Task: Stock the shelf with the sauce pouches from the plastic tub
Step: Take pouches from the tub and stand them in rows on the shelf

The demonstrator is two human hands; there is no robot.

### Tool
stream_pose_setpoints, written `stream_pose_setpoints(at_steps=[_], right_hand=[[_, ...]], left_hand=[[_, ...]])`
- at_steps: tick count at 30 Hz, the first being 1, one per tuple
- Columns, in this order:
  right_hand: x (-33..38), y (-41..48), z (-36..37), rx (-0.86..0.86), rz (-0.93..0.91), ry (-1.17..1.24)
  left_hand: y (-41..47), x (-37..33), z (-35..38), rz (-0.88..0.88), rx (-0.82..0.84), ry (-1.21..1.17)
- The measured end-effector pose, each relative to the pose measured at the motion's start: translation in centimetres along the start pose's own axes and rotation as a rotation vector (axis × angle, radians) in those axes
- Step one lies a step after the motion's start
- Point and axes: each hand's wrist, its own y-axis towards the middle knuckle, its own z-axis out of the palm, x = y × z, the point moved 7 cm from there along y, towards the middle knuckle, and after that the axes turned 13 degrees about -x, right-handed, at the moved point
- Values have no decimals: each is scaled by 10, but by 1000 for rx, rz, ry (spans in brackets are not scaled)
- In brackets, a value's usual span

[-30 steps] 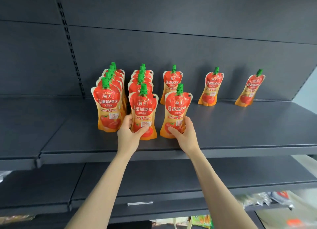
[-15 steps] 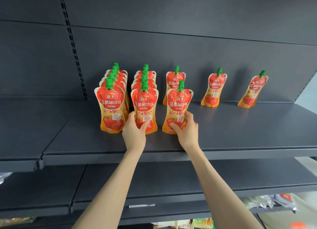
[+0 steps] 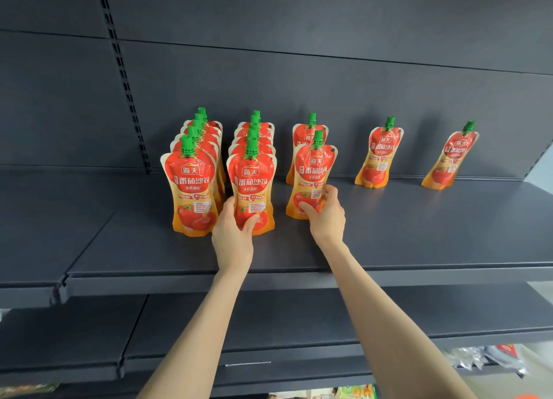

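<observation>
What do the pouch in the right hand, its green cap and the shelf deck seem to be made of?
Pouch, held by the right hand: flexible printed plastic film, glossy; highlights and a flat sealed rim. Green cap: rigid moulded plastic, ribbed. Shelf deck: probably painted sheet metal, matte dark grey; folded front lip, faint pouch reflections.

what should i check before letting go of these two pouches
1. Grip of left hand on second-row pouch: ok.
2. Grip of right hand on third-row pouch: ok.
3. Both labels face front: ok.
4. Held third-row pouch lined up with back pouch: ok.
5. Bases flat on shelf: cannot tell, hands partly cover them.
6. Reach to tub: cannot tell, out of view.
</observation>
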Motion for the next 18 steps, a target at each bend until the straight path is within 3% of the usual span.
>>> stream_pose_setpoints(at_steps=[18], right_hand=[[-7,51,39,50,34,-75]], left_hand=[[0,7,6,-15,-5,16]])
